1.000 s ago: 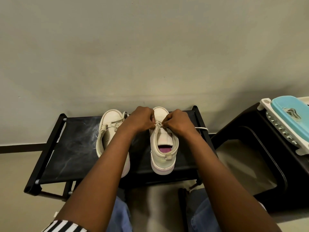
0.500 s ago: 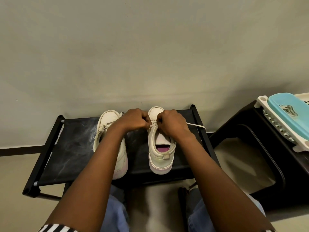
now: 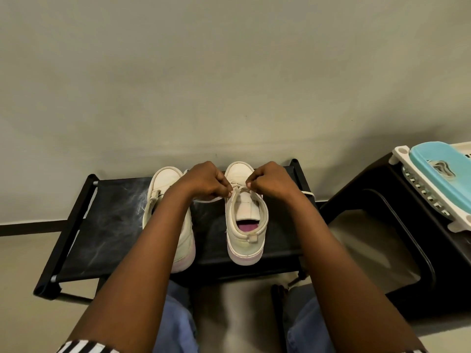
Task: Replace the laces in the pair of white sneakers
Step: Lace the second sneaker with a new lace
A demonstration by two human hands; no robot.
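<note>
The limp, light white lace (image 3: 240, 189) is pinched by the left hand (image 3: 204, 183) and the right hand (image 3: 272, 183) above the sneaker (image 3: 246, 215); it is probably best held near its tips.

Two white sneakers: the left sneaker (image 3: 165, 180) and, at 3 o'clock from it, the right sneaker (image 3: 246, 220). One lace (image 3: 240, 190) shows, on the right sneaker; whether the left sneaker carries any cannot be told. Two hands: the left hand (image 3: 204, 183) and the right hand (image 3: 271, 183), at 9 and 3 o'clock of that lace. One black rack (image 3: 107, 225) bears both sneakers. At 3 o'clock from it are one black stool (image 3: 377, 200), one white basket (image 3: 458, 220) and one blue lid (image 3: 438, 159). Two knees (image 3: 175, 322) in blue show at 6 o'clock.
</note>
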